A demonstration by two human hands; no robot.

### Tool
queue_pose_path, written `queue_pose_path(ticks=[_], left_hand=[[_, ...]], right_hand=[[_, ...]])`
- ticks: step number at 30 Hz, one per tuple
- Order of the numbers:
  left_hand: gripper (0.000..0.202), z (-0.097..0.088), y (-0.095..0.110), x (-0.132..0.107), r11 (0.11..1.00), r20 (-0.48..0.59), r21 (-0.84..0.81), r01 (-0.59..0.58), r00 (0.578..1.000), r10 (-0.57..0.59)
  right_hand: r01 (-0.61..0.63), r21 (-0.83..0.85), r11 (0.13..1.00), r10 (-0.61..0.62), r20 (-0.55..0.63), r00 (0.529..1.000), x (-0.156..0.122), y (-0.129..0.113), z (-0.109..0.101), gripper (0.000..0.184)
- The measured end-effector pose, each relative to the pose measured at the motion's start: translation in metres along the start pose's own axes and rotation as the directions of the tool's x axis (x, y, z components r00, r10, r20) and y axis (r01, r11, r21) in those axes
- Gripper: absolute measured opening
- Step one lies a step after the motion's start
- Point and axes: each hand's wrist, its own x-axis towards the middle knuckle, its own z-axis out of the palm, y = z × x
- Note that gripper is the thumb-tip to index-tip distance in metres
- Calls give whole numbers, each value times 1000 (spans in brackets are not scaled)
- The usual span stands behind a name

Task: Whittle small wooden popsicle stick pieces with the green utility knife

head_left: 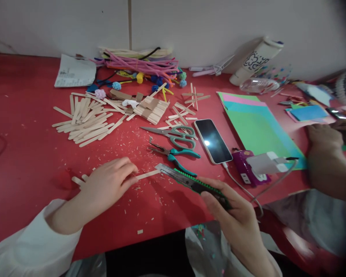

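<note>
My left hand lies palm down on the red table, fingers pressing a wooden craft stick flat; more stick ends poke out by my wrist. My right hand grips a green and black utility knife. Its blade tip rests against the right end of the stick.
Loose craft sticks, a glued stick panel, scissors, teal pliers, a phone on a cable, a charger, coloured paper, pipe cleaners. Wood shavings litter the table. Another person's hands work at right.
</note>
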Motion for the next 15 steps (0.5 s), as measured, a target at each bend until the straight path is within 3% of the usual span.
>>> queue_pose_path(ticks=[6, 15], left_hand=[[18, 9, -6, 0, 995, -23, 20, -102, 994, 103], [22, 9, -6, -1, 993, -67, -20, -115, 991, 114]], right_hand=[[-218, 169, 961, 216, 30, 976, 2, 4, 8, 28], [-205, 194, 959, 208, 2, 978, 5, 9, 9, 24]])
